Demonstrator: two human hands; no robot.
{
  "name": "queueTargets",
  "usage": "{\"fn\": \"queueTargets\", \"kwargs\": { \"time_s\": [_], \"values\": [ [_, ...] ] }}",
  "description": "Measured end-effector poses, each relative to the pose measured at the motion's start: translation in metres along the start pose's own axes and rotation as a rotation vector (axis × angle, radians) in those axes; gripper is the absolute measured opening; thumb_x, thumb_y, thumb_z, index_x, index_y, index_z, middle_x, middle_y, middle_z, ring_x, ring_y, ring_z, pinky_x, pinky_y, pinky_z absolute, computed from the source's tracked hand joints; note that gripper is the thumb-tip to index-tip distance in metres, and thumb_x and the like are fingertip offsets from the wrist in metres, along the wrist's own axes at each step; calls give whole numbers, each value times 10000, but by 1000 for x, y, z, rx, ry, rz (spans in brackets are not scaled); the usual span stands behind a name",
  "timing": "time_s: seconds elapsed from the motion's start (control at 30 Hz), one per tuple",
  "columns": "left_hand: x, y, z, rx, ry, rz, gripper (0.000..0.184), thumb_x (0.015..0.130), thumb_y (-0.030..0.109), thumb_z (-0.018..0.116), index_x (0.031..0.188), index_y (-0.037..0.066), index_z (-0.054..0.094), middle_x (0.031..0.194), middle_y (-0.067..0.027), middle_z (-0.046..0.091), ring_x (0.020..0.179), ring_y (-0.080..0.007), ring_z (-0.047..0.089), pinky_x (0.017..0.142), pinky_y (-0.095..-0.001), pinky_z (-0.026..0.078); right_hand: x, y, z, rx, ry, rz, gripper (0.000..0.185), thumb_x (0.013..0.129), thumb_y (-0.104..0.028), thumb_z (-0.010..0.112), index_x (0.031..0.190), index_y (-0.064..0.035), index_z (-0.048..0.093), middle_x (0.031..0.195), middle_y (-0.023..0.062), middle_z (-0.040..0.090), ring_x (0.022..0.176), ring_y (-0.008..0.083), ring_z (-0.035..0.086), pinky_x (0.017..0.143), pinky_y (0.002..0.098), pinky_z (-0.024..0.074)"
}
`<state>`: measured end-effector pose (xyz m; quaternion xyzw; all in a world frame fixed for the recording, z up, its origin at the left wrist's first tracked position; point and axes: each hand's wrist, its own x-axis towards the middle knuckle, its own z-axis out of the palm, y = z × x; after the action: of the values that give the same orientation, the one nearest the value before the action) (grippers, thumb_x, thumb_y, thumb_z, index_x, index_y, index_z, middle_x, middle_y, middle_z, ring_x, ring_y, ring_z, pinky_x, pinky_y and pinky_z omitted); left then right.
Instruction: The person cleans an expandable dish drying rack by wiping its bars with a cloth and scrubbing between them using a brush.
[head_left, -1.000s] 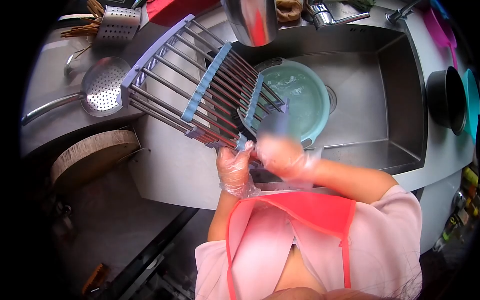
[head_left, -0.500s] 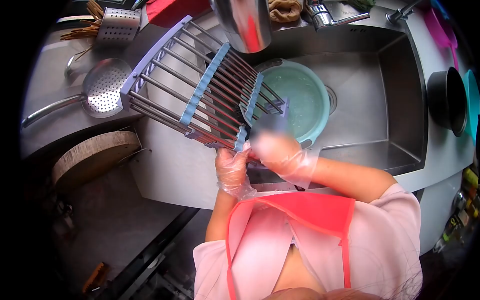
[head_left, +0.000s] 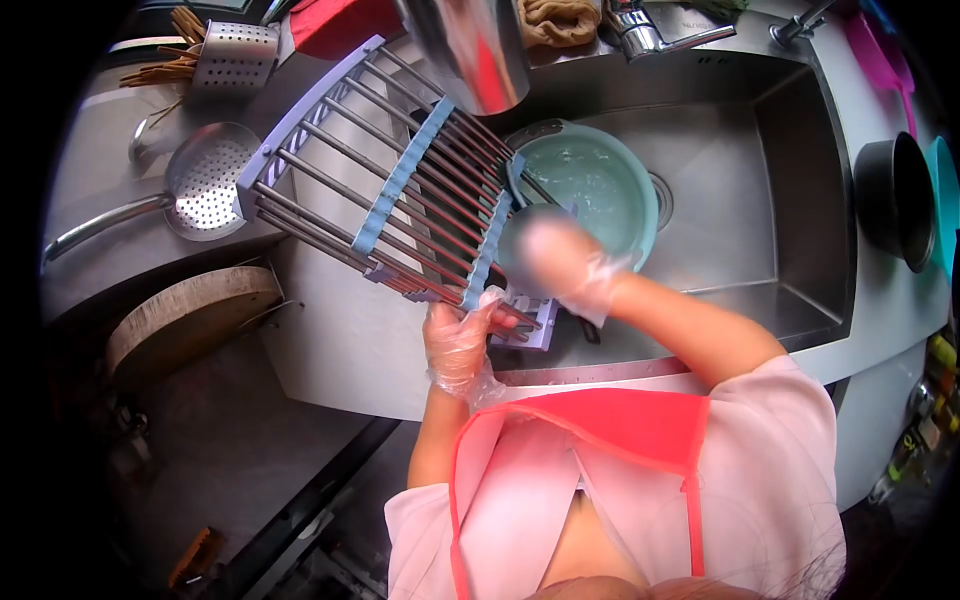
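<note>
A sink drying rack (head_left: 385,150) with metal bars, lilac end pieces and blue ridged strips is tilted over the left side of the sink. My left hand (head_left: 462,345), in a clear plastic glove, is closed round its near edge. My right hand (head_left: 568,258), gloved too, is smeared by motion over the rack's lower right end. A dark grey, rounded thing (head_left: 522,245) lies under its fingers, too blurred to name. Behind this hand stands a pale green basin (head_left: 645,215) of water in the sink. A small black handle (head_left: 590,330) shows below the right wrist.
The steel sink (head_left: 710,190) extends rightward, with a tap (head_left: 640,30) at its back. A shiny metal cylinder (head_left: 475,60) hangs close above the rack. Leftward are a perforated skimmer (head_left: 210,185), a chopstick holder (head_left: 238,55) and a round chopping board (head_left: 190,325). A black pot (head_left: 893,200) stands right.
My right hand has moved up and right, away from my left hand, along the rack. The rack has shifted slightly down and left, with my left hand still on it.
</note>
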<state>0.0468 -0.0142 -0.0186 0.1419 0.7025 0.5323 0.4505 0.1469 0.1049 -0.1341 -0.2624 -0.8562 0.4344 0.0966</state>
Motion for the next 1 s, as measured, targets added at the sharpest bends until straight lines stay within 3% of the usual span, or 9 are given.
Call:
{"fn": "queueTargets", "kwargs": {
  "time_s": [0.2, 0.27, 0.4, 0.43, 0.53, 0.7, 0.83, 0.9, 1.0],
  "values": [
    [-4, 6, 6, 12, 46, 15, 237, 798, 52, 633, 983, -17, 502, 715, -97, 598, 544, -211, 617, 494, -317, 540, 19, 8, -19, -56, -88, 111, 197, 809, -169, 464, 821, -27, 600, 747, 220, 622, 725, 383, 618, 644, 402, 509],
    [-2, 12, 8, -2, 54, -2, 226, 797, 34, 631, 977, -21, 506, 739, -101, 601, 546, -197, 610, 494, -304, 532, -6, -14, -14, -58, 114, -140, 201, 815, -162, 453, 824, -22, 596, 763, 222, 624, 740, 386, 618, 661, 415, 506],
    [-7, 17, 2, 39, 79, -15, 207, 796, 26, 634, 955, -24, 511, 726, -101, 599, 530, -182, 596, 481, -293, 520, 12, -22, -37, 138, 73, 405, 202, 803, -164, 469, 826, -15, 604, 789, 220, 627, 746, 382, 617, 696, 436, 496],
    [-8, 22, 4, 21, 79, -2, 204, 788, 16, 637, 944, -23, 511, 724, -94, 595, 514, -169, 587, 474, -289, 521, 19, 10, -36, -38, 27, 213, 214, 785, -175, 487, 768, -12, 625, 804, 211, 631, 742, 383, 612, 693, 420, 495],
    [-11, 32, -8, 107, 106, 10, 225, 779, 4, 643, 958, -21, 508, 729, -88, 591, 521, -159, 586, 472, -284, 524, 16, 51, -48, 73, -200, 347, 206, 766, -164, 509, 797, -24, 657, 829, 210, 633, 754, 368, 618, 689, 397, 497],
    [-15, 34, -14, 123, 84, 23, 262, 769, -17, 637, 992, -29, 500, 764, -87, 580, 531, -160, 576, 474, -299, 536, 4, 88, -26, -388, -432, 420, 277, 815, -251, 503, 820, -19, 654, 887, 237, 613, 833, 393, 595, 720, 422, 471],
    [-12, 31, -16, 94, 127, 5, 269, 767, -16, 637, 995, -34, 497, 763, -89, 576, 527, -170, 578, 473, -303, 535, -12, 61, -47, 17, -159, 523, 329, 878, -299, 426, 827, -50, 635, 879, 214, 616, 811, 391, 587, 733, 439, 458],
    [-11, 29, -20, 108, 132, 17, 294, 765, 64, 666, 985, -10, 486, 744, -84, 586, 486, -189, 589, 444, -302, 531, -24, 32, -67, 162, 51, 310, 373, 922, -319, 374, 805, -18, 560, 785, 240, 579, 734, 427, 546, 666, 473, 424],
    [-8, 30, -23, 128, 102, -9, 296, 765, 72, 664, 979, -9, 477, 737, -84, 582, 475, -195, 586, 434, -300, 526, -12, 4, -72, 48, -36, 205, 368, 921, -336, 359, 804, -29, 524, 736, 231, 561, 706, 421, 534, 654, 472, 416]
  ]
}}
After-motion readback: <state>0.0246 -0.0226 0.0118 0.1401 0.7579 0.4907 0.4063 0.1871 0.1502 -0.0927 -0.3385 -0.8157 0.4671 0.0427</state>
